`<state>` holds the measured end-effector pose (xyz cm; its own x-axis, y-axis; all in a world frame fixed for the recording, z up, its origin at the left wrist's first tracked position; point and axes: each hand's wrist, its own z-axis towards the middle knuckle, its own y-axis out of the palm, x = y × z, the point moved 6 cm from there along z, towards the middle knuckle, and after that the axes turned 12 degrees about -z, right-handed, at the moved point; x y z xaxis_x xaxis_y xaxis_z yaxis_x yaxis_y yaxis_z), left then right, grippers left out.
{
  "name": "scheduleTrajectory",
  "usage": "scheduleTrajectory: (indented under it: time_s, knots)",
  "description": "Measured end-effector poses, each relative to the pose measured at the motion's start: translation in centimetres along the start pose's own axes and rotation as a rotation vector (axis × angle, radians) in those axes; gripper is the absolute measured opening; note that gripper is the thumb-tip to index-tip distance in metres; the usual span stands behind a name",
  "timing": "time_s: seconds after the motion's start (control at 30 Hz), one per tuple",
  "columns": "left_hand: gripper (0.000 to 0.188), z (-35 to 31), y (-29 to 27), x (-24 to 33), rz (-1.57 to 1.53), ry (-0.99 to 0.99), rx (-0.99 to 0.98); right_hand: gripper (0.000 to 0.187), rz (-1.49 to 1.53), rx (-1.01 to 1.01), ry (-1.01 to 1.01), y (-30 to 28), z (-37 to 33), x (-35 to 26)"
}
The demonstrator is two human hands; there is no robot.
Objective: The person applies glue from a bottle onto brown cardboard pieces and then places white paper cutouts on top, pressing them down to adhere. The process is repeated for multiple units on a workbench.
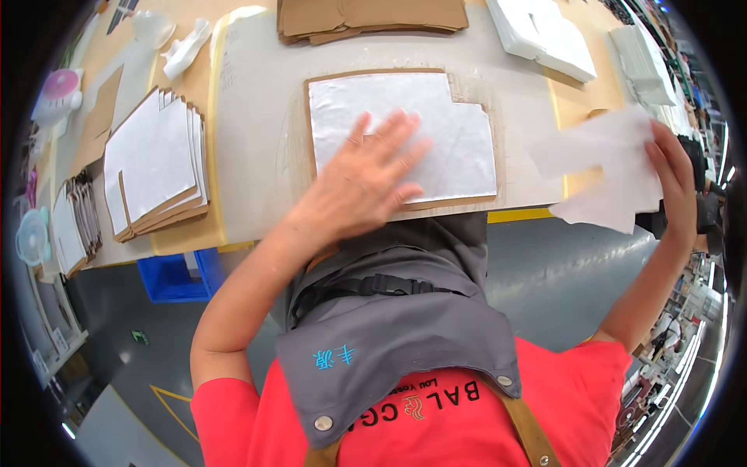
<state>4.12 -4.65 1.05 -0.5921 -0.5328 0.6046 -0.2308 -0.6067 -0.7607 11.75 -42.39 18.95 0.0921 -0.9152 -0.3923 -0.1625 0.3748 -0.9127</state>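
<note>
A white sheet point(455, 144) with a notched corner lies on a slightly larger brown cardboard piece point(317, 73), whose rim shows around it. My left hand point(369, 175) rests over the sheet's left half, fingers spread, slightly blurred. Out at the right, past the table's front edge, my right hand point(674, 167) grips a thin, translucent white sheet point(615, 159) by its outer side. That sheet hangs loose, has a cut-out on one side and is smeared by motion. Whether it is one layer or more, I cannot tell.
Brown cardboard pieces point(369, 17) are stacked at the table's back. White-faced cardboard pieces point(156, 159) pile up on the left. White sheet stacks point(545, 39) stand at the far right. A blue bin point(177, 282) sits below the table's left front edge, beside a pink-and-white fan point(58, 93) higher up.
</note>
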Motion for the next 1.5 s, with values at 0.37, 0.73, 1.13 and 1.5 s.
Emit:
scheduleTrajectory:
  time_s: [0.37,0.73,1.13,1.5]
  knots:
    - [0.083,3.6,8.9,5.7,-0.025,0.159,-0.125,0.033,-0.126,0.41,-0.318,8.4,8.7,-2.7]
    - [0.086,1.0,2.5,3.5,0.031,-0.064,-0.047,0.038,-0.142,-0.006,-0.503,21.1,12.0,-12.0]
    - [0.096,-0.5,4.8,4.2,-0.007,-0.074,0.037,0.034,-0.115,-0.116,-0.546,22.0,14.7,-12.2]
    - [0.076,-1.6,7.6,7.8,-0.168,0.15,-0.031,0.032,0.157,-0.434,-0.213,23.3,13.8,-9.6]
